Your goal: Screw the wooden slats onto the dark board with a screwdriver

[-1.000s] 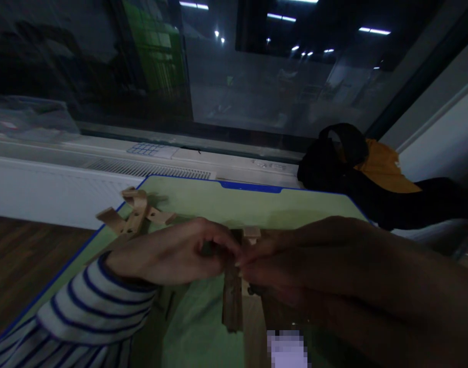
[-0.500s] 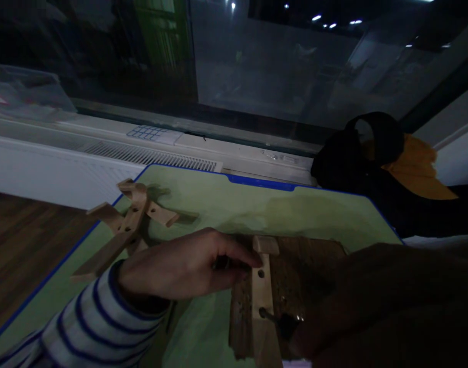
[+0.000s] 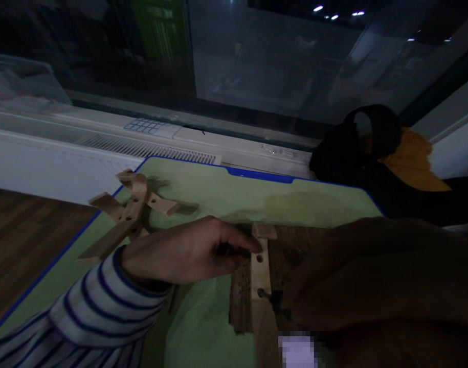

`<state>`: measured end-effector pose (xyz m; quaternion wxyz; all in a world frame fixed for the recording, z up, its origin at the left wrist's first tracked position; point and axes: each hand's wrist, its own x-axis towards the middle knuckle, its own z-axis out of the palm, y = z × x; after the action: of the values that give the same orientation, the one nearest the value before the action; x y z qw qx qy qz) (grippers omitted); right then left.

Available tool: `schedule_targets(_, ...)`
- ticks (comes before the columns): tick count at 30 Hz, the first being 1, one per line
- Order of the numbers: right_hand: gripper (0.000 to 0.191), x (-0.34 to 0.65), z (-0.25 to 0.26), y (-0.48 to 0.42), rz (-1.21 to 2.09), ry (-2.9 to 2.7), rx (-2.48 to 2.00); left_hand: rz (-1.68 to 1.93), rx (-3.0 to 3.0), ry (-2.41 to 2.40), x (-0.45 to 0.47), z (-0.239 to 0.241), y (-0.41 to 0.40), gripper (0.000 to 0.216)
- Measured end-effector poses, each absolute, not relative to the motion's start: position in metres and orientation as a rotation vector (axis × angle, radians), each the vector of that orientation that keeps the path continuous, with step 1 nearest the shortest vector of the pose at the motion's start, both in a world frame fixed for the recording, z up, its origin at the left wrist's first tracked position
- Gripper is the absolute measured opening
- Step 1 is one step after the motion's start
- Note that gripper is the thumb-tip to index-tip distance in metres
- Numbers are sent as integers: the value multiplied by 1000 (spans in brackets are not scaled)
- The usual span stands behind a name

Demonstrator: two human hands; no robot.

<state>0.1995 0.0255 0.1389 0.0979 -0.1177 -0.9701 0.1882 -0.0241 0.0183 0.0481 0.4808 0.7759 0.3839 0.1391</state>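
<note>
A light wooden piece (image 3: 260, 276) with round holes lies over a rough brown board (image 3: 241, 306). My left hand (image 3: 193, 250), in a striped sleeve, grips the wooden piece near its far end, index finger on top beside the upper hole. My right hand (image 3: 356, 276) is large and dark at the right, its fingers closed round a dark-handled tool (image 3: 275, 298) with a thin shaft. The tool's tip meets the lower hole; how deep it sits, I cannot tell. Most of the handle is hidden by the hand.
A wooden hanger-like assembly (image 3: 136, 207) with several curved arms lies on the left of the blue-edged green tabletop (image 3: 210, 191). Behind it are a white radiator (image 3: 45, 163) and a windowsill. A black and orange bag-like item (image 3: 375, 148) rests at the right.
The view has tilted slightly, so the scene sits higher. My right hand has shifted a little around the tool, whose tip stays at the lower hole. My left hand keeps its grip.
</note>
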Motion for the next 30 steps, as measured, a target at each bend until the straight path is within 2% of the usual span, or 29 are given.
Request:
schedule_targets(3,12,199,145,25,594,-2822,-257,355,1953,972,-23,59,16,28)
schedule_targets(8,16,198,142,26,991,-2768,-375,432,1973,1001,-20,77,6,19)
schedule_targets(13,19,196,138,25,948,-2724,-427,537,2065,955,-16,83,-2,14)
schedule_targets(18,22,198,136,27,862,-2725,-383,576,2156,977,-9,83,-5,21)
schedule_targets(21,22,201,138,28,814,-2732,-364,641,2168,966,-5,80,-2,18)
schedule_targets(25,30,204,142,29,831,-2728,-301,671,2186,937,-4,77,0,8)
schedule_targets(30,28,203,140,30,931,-2748,-324,690,2108,920,-5,77,-2,7)
